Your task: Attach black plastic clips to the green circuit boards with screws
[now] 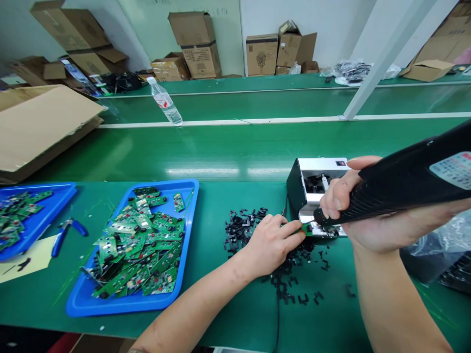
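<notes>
My right hand is wrapped round a black handheld power tool, whose tip points left at a small green circuit board. With its fingertips, my left hand holds that board at the front of a silver and black machine. Small black plastic parts lie in a loose pile beside and below my left hand. The contact between the tool's tip and the board is too small to make out.
A blue tray full of circuit boards stands left of centre, another blue tray at the far left. Blue-handled cutters lie between them. A bottle and cardboard boxes stand behind. Plastic bags are at right.
</notes>
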The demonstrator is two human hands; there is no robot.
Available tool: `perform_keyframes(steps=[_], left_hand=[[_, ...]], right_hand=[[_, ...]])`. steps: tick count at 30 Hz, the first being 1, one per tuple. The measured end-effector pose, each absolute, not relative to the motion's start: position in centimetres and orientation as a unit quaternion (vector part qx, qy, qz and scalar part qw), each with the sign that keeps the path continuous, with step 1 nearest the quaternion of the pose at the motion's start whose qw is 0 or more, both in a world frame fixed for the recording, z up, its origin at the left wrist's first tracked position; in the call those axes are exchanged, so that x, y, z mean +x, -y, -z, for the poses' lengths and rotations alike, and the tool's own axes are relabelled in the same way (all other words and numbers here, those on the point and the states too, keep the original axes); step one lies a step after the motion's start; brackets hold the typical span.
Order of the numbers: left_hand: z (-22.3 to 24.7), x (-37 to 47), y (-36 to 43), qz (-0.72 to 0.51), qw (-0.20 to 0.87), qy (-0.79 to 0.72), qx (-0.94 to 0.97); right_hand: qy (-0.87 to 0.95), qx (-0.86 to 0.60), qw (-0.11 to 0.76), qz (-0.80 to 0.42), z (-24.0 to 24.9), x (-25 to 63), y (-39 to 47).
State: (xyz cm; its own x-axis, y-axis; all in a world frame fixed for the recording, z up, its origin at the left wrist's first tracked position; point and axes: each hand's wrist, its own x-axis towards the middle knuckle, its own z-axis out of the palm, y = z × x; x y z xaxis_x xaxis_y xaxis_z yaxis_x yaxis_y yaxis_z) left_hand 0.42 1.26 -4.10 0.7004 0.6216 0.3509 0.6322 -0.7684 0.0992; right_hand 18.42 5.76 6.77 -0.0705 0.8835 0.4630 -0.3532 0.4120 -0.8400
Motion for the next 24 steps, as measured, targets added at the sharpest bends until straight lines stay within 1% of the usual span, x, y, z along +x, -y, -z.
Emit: perform_keyframes(steps=[5,14,24], left_hand=[[4.3,0.5,-1.3,0.197,0.01,0.338,-0.92],[3.8,0.5,-1.3,0.208,0.014,0.338,-0.918],[4.0,0.5,-1.3,0.216,0.012,0.339,-0.916]], right_hand=[[0.557,-0.246,0.628,-0.485,-6.9,18.7,-5.7],[0.54,-0.208,0.644,-0.501,-6.4,17.8,-6.0],[0.556,-0.176,0.612,-0.534,-5.6,17.7,-6.0]])
